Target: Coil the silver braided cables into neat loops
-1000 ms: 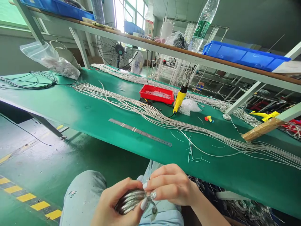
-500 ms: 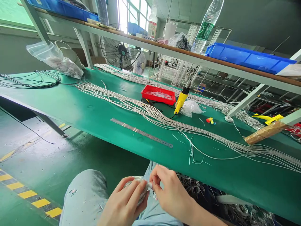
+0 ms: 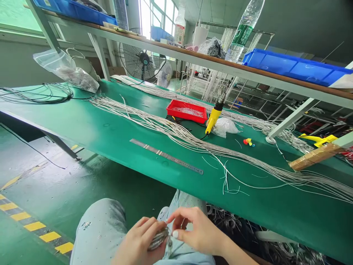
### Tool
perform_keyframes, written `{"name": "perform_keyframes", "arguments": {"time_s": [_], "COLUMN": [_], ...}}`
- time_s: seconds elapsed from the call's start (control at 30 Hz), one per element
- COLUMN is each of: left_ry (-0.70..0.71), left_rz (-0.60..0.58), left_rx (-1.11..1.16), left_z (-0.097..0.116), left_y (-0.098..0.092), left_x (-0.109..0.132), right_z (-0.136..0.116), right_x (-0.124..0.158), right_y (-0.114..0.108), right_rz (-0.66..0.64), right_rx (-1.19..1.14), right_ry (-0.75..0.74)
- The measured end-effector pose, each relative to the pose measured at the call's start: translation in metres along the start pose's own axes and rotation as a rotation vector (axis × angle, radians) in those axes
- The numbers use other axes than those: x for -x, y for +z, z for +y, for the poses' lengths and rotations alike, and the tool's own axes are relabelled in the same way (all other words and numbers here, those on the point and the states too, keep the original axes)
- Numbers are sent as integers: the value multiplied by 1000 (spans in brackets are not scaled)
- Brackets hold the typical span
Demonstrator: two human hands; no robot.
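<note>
- A small coil of glossy, silvery wire point(image 3: 158, 238) lies in the person's left hand point(image 3: 139, 239), low over the lap and below the front edge of the bench. Its narrow loops sit tightly side by side, a little blurred.
- The left hand's fingers point(image 3: 146, 225) curl closed around the coil, gripping it.
- The right hand point(image 3: 197, 232) is just beside the coil. Its fingers point(image 3: 183, 217) are curved and partly closed near the coil's end, but whether they pinch a strand cannot be told.
- Pale blue trousers point(image 3: 102, 224), speckled with small marks, cover the lap beneath both hands.
- The smooth green surface point(image 3: 110, 127) carries long, loose bundles of thin white cable point(image 3: 176, 129), lying in soft, overlapping curves.
- A flat steel ruler point(image 3: 166, 156) lies on the surface, just in front of the cable.
- A shallow red plastic tray point(image 3: 186, 111) holds a nest of fine white wire.
- A yellow-handled tool point(image 3: 213, 117) lies just beside a crumpled transparent plastic bag point(image 3: 224, 127).
- A loop of black cable point(image 3: 46, 94) lies at the far left.
- Under the bench, a tangled heap of metallic wire coils point(image 3: 228, 221) catches the light.
- Overhead, a wood-topped shelf point(image 3: 220, 60) carries a blue plastic bin point(image 3: 295, 68).
</note>
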State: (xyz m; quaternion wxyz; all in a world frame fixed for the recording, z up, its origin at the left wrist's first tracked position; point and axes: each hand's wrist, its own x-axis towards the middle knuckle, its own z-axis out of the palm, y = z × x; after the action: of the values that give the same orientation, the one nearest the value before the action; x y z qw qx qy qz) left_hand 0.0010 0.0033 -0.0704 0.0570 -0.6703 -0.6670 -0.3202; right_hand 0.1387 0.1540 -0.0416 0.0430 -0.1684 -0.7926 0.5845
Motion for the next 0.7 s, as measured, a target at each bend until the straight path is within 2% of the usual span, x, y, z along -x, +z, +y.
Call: {"name": "perform_keyframes", "arguments": {"time_s": [0.1,0.2,0.33,0.43,0.57,0.7], "left_ry": [-202,-328,-376,-410,-476,-381], "left_rz": [40,37,7,-44,-191,-274], "left_rx": [214,362,442,503,624,588], "left_z": [1,7,15,15,9,5], "left_y": [-10,-14,-20,-23,-22,-26], "left_x": [-4,-6,-13,-17,-13,-9], "right_z": [-16,-19,-22,-24,-20,-13], "right_x": [2,-1,-5,-8,-13,-16], "right_y": [-10,-14,-18,-20,-14,-8], "right_rz": [31,85,101,35,122,144], "right_rx": [345,619,842,1031,1067,1046], "right_ry": [-299,-528,-723,-838,-1019,-1064]}}
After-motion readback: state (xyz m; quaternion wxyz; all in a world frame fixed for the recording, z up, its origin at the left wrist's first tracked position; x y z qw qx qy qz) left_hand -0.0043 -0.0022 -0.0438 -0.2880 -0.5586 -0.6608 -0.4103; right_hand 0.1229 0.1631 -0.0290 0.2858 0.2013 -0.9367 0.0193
